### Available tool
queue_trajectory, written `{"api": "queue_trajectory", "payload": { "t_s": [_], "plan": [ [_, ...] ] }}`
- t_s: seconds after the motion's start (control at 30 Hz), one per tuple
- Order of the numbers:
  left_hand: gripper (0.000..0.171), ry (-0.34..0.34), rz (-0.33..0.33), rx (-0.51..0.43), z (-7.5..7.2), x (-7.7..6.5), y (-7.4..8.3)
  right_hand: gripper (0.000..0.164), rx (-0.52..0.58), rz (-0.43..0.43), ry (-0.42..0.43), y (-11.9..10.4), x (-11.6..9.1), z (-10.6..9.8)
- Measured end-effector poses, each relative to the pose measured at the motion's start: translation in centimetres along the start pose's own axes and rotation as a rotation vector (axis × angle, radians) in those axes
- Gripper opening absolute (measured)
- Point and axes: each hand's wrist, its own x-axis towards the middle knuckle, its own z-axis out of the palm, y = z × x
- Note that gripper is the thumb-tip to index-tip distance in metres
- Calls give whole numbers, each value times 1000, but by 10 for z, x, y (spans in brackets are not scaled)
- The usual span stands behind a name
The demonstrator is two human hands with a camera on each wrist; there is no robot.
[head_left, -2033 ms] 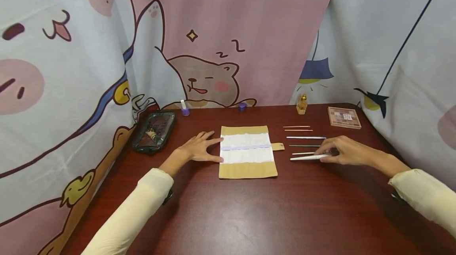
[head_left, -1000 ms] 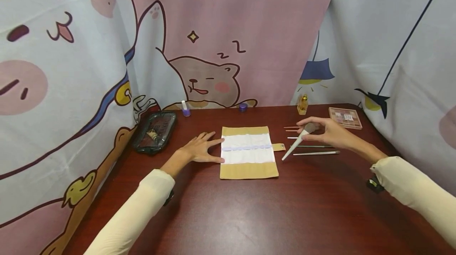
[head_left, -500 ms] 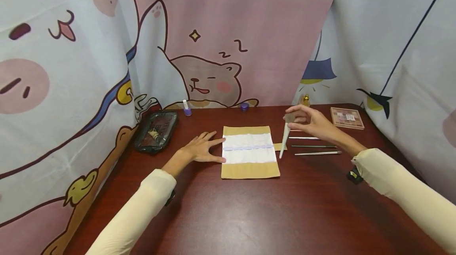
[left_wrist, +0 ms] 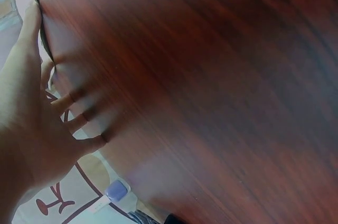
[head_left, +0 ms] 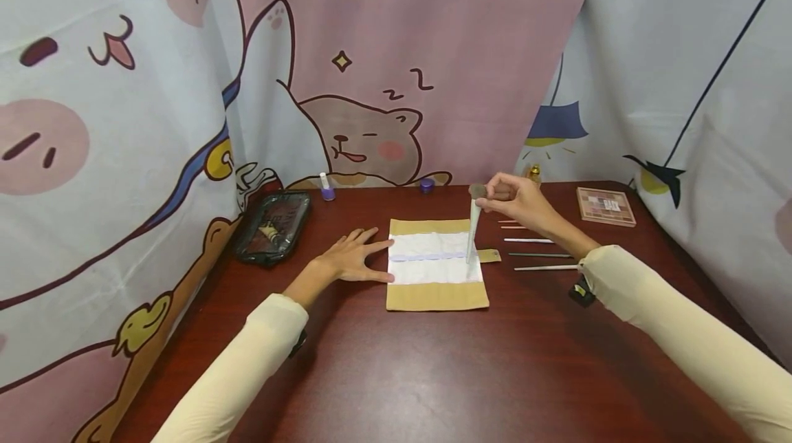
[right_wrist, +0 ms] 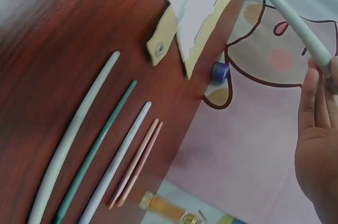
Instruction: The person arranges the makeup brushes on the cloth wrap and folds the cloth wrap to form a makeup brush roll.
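A makeup brush with a white handle stands nearly upright, pinched near its bristles by my right hand. Its handle tip points down over the right side of the spread-out fabric brush roll, at the white pocket strip. At the roll's left edge, my left hand lies with fingers spread, thumb and forefinger on the border. The left wrist view shows those fingertips on the table. To the right lie a white-handled brush, a green-handled brush, a pale brush and two thin pink brushes.
A black tray holding a small tube stands at the far left. Along the back are a nail polish bottle, a purple jar and a gold-capped bottle. An eyeshadow palette lies far right; curtains surround the table.
My right hand has lifted the white-handled brush off the table and carried it left over the roll, turning it upright. The left hand has stayed at the roll's edge.
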Motion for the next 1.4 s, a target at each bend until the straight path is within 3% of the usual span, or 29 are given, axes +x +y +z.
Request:
{"api": "queue_trajectory", "payload": {
  "t_s": [0.27,0.53,0.77,1.03,1.23,1.4],
  "plan": [
    [95,1,-1,-1,1,0,-1,11,14,4,4,-3,20,19],
    [94,-5,4,-9,-1,0,0,26,22,32,-18,-3,37,38],
    [95,-6,-11,-3,-1,1,0,28,39,-7,-39,8,53,58],
    [94,-10,-5,-8,-1,2,-1,29,36,7,-53,22,63,77],
    [94,-21,-15,-3,-2,1,-1,28,59,-36,-41,30,74,88],
    [94,-29,-10,2,-3,1,1,28,57,-23,-28,31,80,97]
  ]
}}
